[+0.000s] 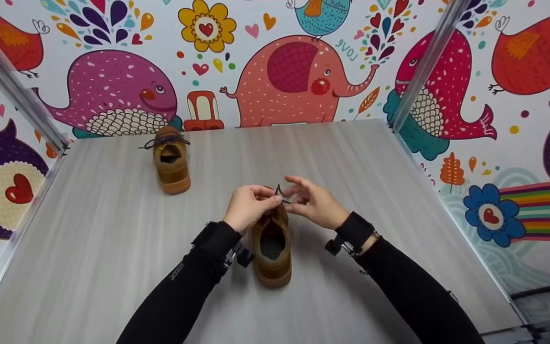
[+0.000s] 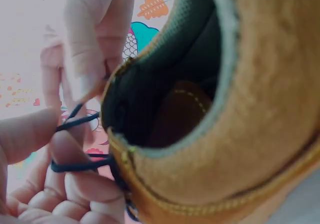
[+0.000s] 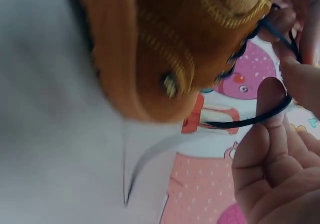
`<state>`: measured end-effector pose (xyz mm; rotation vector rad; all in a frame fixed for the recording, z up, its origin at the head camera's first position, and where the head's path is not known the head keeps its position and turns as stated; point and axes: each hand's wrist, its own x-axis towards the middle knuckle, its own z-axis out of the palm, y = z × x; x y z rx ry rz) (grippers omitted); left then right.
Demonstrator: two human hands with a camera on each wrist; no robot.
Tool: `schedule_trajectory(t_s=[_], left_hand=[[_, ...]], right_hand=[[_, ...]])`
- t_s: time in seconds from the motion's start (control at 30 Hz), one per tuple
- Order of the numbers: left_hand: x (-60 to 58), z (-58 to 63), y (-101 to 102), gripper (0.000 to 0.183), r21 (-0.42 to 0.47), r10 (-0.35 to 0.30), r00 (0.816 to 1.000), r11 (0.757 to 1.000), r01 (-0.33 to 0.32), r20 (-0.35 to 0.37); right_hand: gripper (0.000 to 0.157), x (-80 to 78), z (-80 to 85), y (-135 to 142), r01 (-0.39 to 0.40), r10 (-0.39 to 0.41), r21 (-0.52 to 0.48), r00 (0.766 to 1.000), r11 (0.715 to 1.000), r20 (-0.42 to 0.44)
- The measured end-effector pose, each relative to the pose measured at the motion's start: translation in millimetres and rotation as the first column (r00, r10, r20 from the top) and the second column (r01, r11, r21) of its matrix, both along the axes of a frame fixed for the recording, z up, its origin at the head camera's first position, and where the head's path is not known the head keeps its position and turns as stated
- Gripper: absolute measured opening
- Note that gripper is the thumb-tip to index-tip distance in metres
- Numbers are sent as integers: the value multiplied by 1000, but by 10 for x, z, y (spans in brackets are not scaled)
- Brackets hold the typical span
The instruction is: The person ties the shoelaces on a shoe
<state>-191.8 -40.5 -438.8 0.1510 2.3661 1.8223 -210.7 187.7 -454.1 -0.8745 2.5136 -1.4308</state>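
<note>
Pinching a dark lace (image 1: 279, 189) between thumb and curled forefinger of the left hand (image 1: 250, 206), working at eleven o'clock from the opening of the near shoe (image 1: 274, 276). Curling the fingers of the right hand (image 1: 320, 203) about the same lace at two o'clock from that opening, just beside the left fingertips, without showing clearly how tight a hold. Having the near shoe, tan-brown and dark-lined, standing upright on the pale table (image 1: 112, 267), a little toward six o'clock from the middle of the head view, pointing toe-first to twelve and heel-first to six. Showing in the left wrist view, at nine o'clock from the opening, a bend of lace round the left forefinger. Having a matching far shoe (image 1: 175, 177) standing at ten o'clock, well apart, bearing its own dark lace across the top. Wearing black sleeves (image 1: 184, 291) and black wrist straps (image 1: 355, 229). Facing a cartoon-printed wall (image 1: 234, 71) at twelve o'clock, including a coral elephant (image 1: 265, 100).
</note>
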Motion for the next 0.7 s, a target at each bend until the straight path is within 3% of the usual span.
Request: schedule_trajectory(t_s=[0.13, 0.2, 0.3, 0.37, 0.43, 0.53, 0.6, 0.7], left_hand=[[7, -11, -42, 17, -67, 28, 998, 997, -32, -58], [13, -15, -59, 15, -89, 40, 996, 995, -47, -79], [23, -20, -69, 15, -114, 40, 994, 992, -51, -97], [33, -23, -65, 14, -127, 31, 994, 991, -45, -105], [42, -20, -58, 15, -129, 24, 995, 991, -37, -101], [55, -13, -50, 15, -121, 20, 996, 992, -30, -87], [59, -6, -47, 15, -106, 20, 997, 994, -28, -73], [60, -5, -41, 16, -78, 20, 998, 997, -24, -54]], right_hand=[[30, 30, -2, 140, 56, -30, 158, 986, 986, -164], [18, 47, -8, 213, 98, -37, 214, 961, 972, -276], [13, 78, 1, 311, 184, -49, 284, 905, 941, -422], [12, 100, 30, 360, 218, -66, 300, 892, 929, -447], [12, 129, 85, 394, 206, -95, 279, 927, 938, -362], [10, 183, 170, 411, 159, -145, 151, 984, 976, -100], [11, 227, 203, 393, 151, -153, 50, 987, 987, 56], [17, 295, 197, 323, 171, -159, -53, 971, 984, 178]])
